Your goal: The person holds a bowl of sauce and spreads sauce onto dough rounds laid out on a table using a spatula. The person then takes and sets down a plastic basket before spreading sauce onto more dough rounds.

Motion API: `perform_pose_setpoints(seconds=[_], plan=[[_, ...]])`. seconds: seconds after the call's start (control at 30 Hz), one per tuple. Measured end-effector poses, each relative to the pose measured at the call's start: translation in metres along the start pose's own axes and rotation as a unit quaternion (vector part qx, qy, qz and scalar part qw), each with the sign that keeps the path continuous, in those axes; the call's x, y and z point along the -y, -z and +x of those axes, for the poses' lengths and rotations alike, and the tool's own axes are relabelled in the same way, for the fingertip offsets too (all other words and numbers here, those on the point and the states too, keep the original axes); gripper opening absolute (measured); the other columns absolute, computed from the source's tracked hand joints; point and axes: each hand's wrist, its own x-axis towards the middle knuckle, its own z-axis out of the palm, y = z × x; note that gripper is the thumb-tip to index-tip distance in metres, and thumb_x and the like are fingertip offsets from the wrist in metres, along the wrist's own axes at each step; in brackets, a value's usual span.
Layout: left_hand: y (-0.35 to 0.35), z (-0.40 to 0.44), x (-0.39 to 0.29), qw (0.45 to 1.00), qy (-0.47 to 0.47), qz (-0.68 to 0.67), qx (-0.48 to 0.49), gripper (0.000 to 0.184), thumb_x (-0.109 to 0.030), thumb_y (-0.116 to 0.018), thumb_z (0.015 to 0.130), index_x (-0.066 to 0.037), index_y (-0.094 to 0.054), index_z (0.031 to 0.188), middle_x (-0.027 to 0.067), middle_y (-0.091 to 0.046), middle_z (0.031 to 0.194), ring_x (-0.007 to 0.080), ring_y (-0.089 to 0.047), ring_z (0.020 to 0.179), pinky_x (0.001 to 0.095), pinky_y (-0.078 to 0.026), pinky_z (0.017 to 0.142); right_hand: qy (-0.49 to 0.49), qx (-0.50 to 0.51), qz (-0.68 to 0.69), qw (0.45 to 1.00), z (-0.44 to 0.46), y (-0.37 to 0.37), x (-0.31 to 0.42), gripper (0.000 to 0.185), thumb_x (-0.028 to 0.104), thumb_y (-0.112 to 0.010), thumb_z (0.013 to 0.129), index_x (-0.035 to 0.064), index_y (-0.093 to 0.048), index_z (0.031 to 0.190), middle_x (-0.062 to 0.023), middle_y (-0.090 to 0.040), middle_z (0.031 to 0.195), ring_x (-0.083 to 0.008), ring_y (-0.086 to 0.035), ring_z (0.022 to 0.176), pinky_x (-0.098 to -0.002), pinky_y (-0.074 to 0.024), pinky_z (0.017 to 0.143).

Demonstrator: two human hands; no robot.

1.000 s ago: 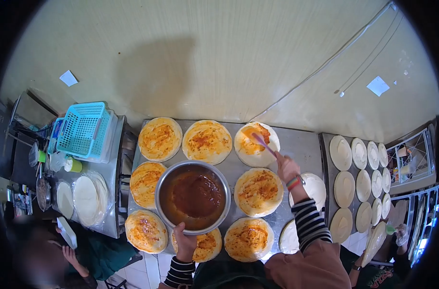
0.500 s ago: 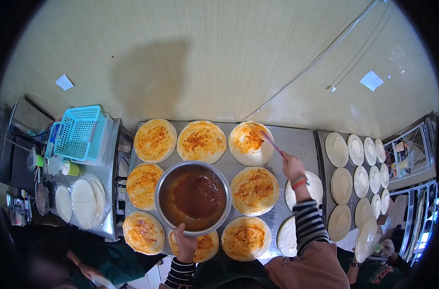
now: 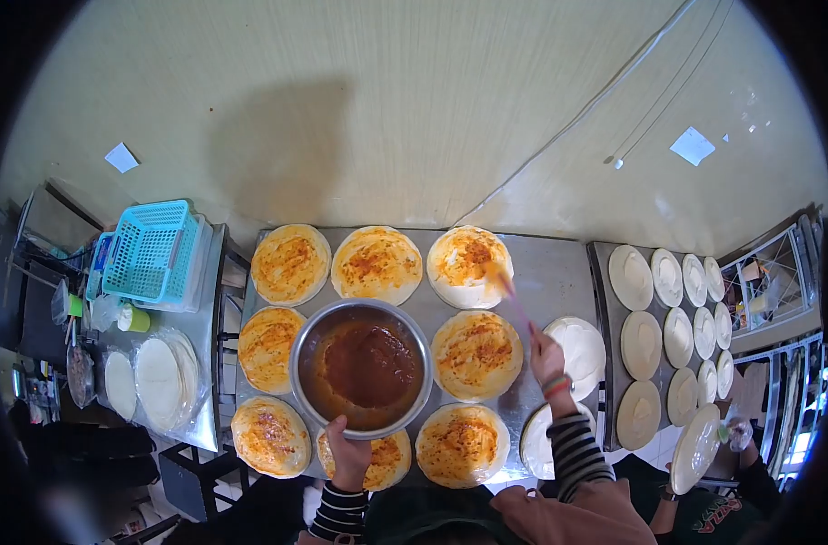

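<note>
My left hand [image 3: 348,454] grips the near rim of a steel bowl [image 3: 296,400], thumb over the edge. Dark red sauce [image 3: 368,363] fills its lower part. My right hand [image 3: 547,359] is closed around the pink handle of a brush [image 3: 515,304]. Its orange-stained head is blurred, over the lower right side of the top-right dough round [image 3: 455,289]. Whether it touches the dough, I cannot tell. Sauce-streaked dough rounds surround the bowl, including one to its right [image 3: 477,356]. The bowl hides part of the round below it [image 3: 386,463].
Plain dough rounds lie right of my hand [image 3: 579,350] and on a side table [image 3: 641,345]. A co-worker's hand [image 3: 739,434] is near a plastic-wrapped round [image 3: 695,450]. On the left stand a turquoise basket [image 3: 150,250] and bagged flat rounds [image 3: 159,386].
My right hand and the brush have moved down toward me, off the middle of the top-right round. More sauce covers that round. The co-worker at lower left has left the view.
</note>
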Motion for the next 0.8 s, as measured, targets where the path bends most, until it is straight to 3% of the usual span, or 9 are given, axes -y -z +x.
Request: perform_pose_setpoints(seconds=[0.07,0.17,0.27,0.3,0.4,0.47,0.57,0.7,0.8], plan=[[0.003,-0.001,0.001,0.999,-0.014,0.046,0.008,0.030,0.002,-0.049,0.080,-0.004,-0.032,0.105,0.0128,-0.040,0.101,0.0185,-0.041,0.096,0.0321,-0.035,0.086,-0.007,-0.053,0.010,0.999,0.013,-0.010,0.000,0.028,0.014,-0.044,0.084,0.0112,-0.053,0.110,-0.0184,-0.057,0.072,-0.0356,-0.056,0.067,-0.0414,-0.0449,0.058],[0.001,-0.004,-0.002,0.998,-0.025,0.053,0.018,0.029,0.003,-0.047,0.081,-0.004,-0.032,0.105,0.0130,-0.040,0.103,0.0185,-0.041,0.097,0.0321,-0.034,0.086,-0.036,0.140,-0.110,0.983,0.002,-0.038,0.005,0.032,0.020,-0.045,0.082,0.0154,-0.050,0.113,-0.0175,-0.059,0.083,-0.0333,-0.058,0.073,-0.0435,-0.0471,0.061],[0.013,-0.005,0.001,0.985,-0.056,0.161,0.030,0.028,0.001,-0.047,0.081,-0.004,-0.032,0.105,0.0131,-0.041,0.104,0.0196,-0.041,0.099,0.0323,-0.033,0.088,0.065,0.048,0.007,0.997,-0.016,-0.035,0.031,0.029,0.016,-0.044,0.083,0.0154,-0.053,0.111,-0.0187,-0.058,0.076,-0.0357,-0.056,0.068,-0.0437,-0.0452,0.060],[0.013,-0.006,-0.001,0.977,-0.066,0.199,0.032,0.028,0.000,-0.047,0.081,-0.004,-0.033,0.104,0.0131,-0.041,0.105,0.0199,-0.041,0.100,0.0324,-0.033,0.088,0.036,0.082,-0.009,0.996,-0.002,-0.031,0.033,0.029,0.015,-0.044,0.082,0.0150,-0.054,0.110,-0.0183,-0.057,0.075,-0.0350,-0.056,0.069,-0.0437,-0.0456,0.061],[-0.014,-0.009,-0.011,0.984,-0.074,0.155,0.054,0.028,-0.010,-0.047,0.083,-0.004,-0.035,0.107,0.0122,-0.041,0.110,0.0205,-0.041,0.103,0.0329,-0.031,0.091,0.025,-0.010,0.012,1.000,0.054,-0.033,0.026,0.029,0.015,-0.045,0.082,0.0149,-0.054,0.110,-0.0171,-0.057,0.075,-0.0337,-0.057,0.071,-0.0430,-0.0462,0.062],[-0.038,-0.014,-0.022,1.000,0.014,0.023,-0.010,0.054,-0.032,-0.049,0.073,-0.010,-0.037,0.120,0.0072,-0.043,0.119,0.0230,-0.039,0.112,0.0384,-0.029,0.096,0.015,0.054,-0.053,0.997,0.065,-0.034,0.033,0.030,0.017,-0.043,0.083,0.0176,-0.052,0.112,-0.0170,-0.057,0.079,-0.0337,-0.057,0.072,-0.0432,-0.0465,0.062],[-0.034,-0.018,-0.025,0.999,0.032,-0.001,0.001,0.036,-0.028,-0.037,0.083,-0.006,-0.040,0.112,0.0074,-0.040,0.117,0.0178,-0.038,0.108,0.0330,-0.027,0.096,-0.001,0.116,-0.120,0.986,0.039,-0.017,0.049,0.030,0.018,-0.044,0.083,0.0177,-0.052,0.112,-0.0165,-0.057,0.080,-0.0336,-0.057,0.072,-0.0425,-0.0469,0.062],[-0.021,-0.014,-0.029,0.998,0.043,-0.043,-0.003,0.032,-0.023,-0.043,0.083,-0.006,-0.039,0.110,0.0099,-0.041,0.114,0.0197,-0.039,0.108,0.0339,-0.029,0.094,-0.013,0.125,-0.122,0.984,-0.011,0.020,0.031,0.030,0.020,-0.044,0.083,0.0190,-0.052,0.112,-0.0172,-0.058,0.085,-0.0327,-0.058,0.073,-0.0415,-0.0472,0.062],[-0.003,-0.009,-0.016,0.986,-0.014,0.162,0.022,0.054,-0.034,-0.047,0.074,-0.010,-0.035,0.121,0.0075,-0.041,0.119,0.0230,-0.039,0.112,0.0379,-0.030,0.096,-0.005,0.052,-0.064,0.997,0.008,0.026,0.025,0.029,0.020,-0.045,0.083,0.0174,-0.053,0.111,-0.0182,-0.057,0.085,-0.0330,-0.058,0.073,-0.0421,-0.0469,0.062]])
